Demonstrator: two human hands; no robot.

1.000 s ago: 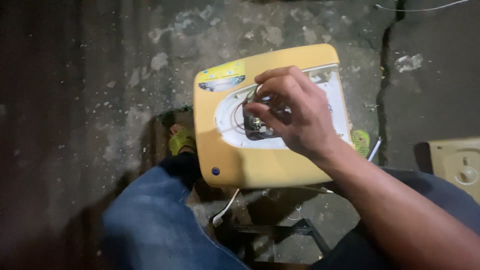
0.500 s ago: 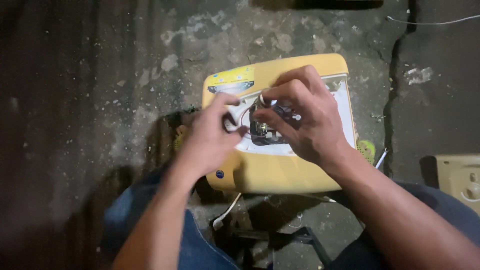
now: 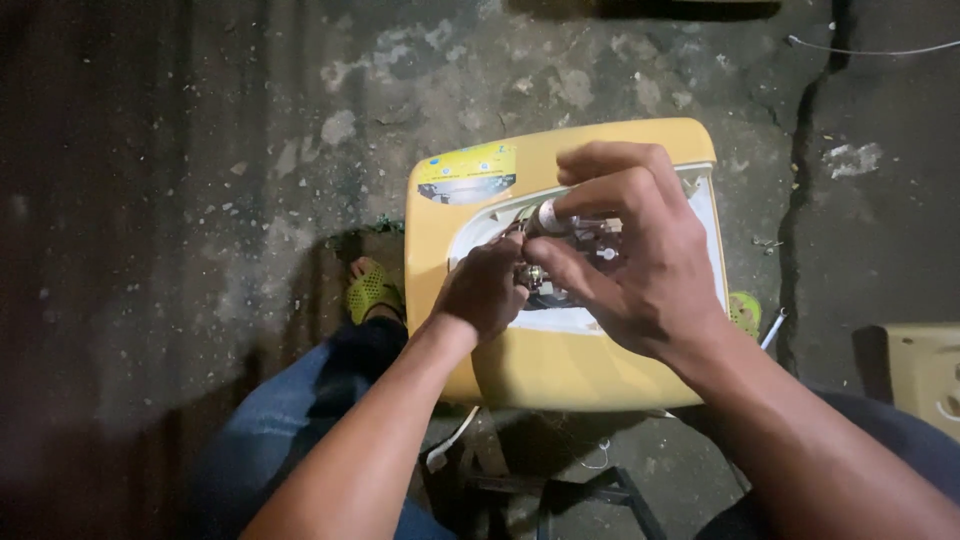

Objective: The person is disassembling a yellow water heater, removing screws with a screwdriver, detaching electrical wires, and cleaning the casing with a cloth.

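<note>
The concrete floor [image 3: 200, 180] is dark, cracked and flecked with pale debris. Above it, between the person's knees, rests the yellow plastic housing [image 3: 560, 365], the landmark for this report. It is rectangular with rounded corners, carries a coloured sticker [image 3: 470, 170] at its far left corner, and has a white inner panel [image 3: 580, 320] opened onto a dark cavity with small parts and thin wires [image 3: 590, 240].

The right hand [image 3: 640, 270] lies over the cavity, fingers curled together; thumb and forefinger pinch a small white cylindrical part [image 3: 550, 215] near the cavity's far edge. The left hand [image 3: 490, 290] enters from the housing's left side, fingers closed on something small at the cavity's left rim; the item itself is too small to tell.

Judgement: the housing is already opened and work on the internals is in hand; closing up is not done.

A green sandal [image 3: 372, 290] sits left of the housing; a second pale housing [image 3: 925, 375] lies well to its right.
</note>
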